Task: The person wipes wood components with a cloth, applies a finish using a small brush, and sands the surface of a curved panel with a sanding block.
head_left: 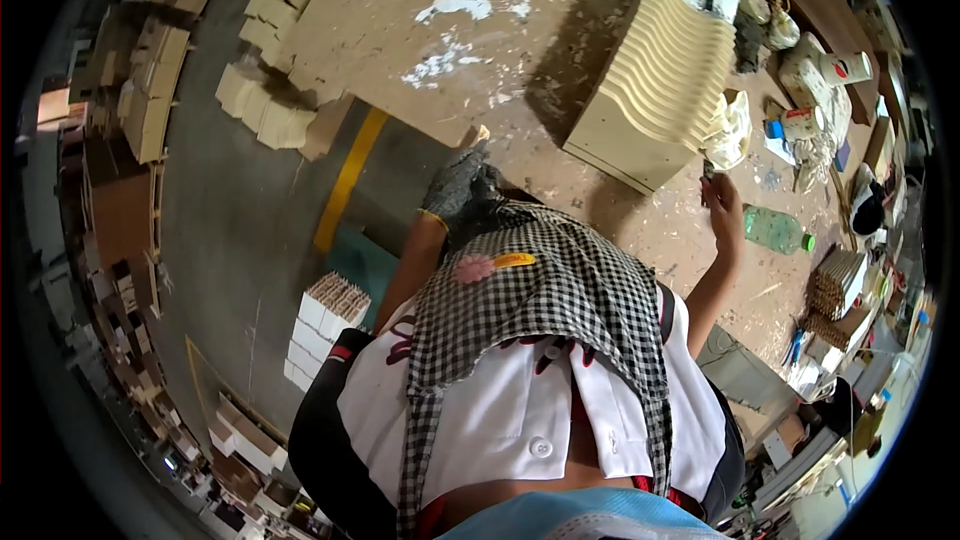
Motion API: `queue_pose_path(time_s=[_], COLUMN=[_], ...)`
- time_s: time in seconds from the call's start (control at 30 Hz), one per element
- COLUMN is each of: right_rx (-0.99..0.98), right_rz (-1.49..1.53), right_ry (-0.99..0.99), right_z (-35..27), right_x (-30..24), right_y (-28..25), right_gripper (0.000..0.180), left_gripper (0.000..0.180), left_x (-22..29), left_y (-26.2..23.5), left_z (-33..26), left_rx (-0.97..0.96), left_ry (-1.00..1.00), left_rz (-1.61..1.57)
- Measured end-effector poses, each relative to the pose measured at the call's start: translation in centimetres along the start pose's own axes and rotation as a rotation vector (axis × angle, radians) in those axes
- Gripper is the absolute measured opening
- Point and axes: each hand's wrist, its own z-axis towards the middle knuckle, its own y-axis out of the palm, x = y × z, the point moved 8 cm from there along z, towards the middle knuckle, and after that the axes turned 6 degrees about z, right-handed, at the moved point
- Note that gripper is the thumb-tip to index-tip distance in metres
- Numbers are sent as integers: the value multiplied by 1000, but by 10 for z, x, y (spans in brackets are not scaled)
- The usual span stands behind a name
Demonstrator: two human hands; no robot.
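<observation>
My left hand point(460, 188), in a dark grey knitted glove, is at the near table edge beside my apron. Its fingers are drawn together, with a small pale bit point(484, 132) at their tips; whether this is a held piece or a bare fingertip is unclear. My bare right hand point(724, 215) is closed around a small dark-handled tool point(708, 172). The tool's far end meets a crumpled white plastic bag point(733, 130) with pale stuff in it. Left of that bag stands a long row of cream wavy-edged boards point(655, 70), packed upright side by side.
A green-tinted plastic bottle point(775, 229) lies right of my right hand. Cups, rags and a white tub crowd the right side. White smears mark the worktable point(400, 30). Cream pieces point(265, 110) line its left edge. White stacked blocks point(322, 328) stand low at my left.
</observation>
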Motion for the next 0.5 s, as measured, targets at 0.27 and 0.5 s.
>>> queue_pose_path(time_s=[0.27, 0.5], right_rx=[-515, -613], right_rz=[-700, -1232], right_ry=[-524, -705], right_z=[-34, -27], right_x=[-103, -41], right_y=[307, 391], right_gripper=[26, 20], left_gripper=[26, 22], left_x=[-3, 24], left_y=[-24, -8], left_z=[-12, -5], left_rx=[62, 182], left_ry=[-12, 625], left_rz=[277, 1336])
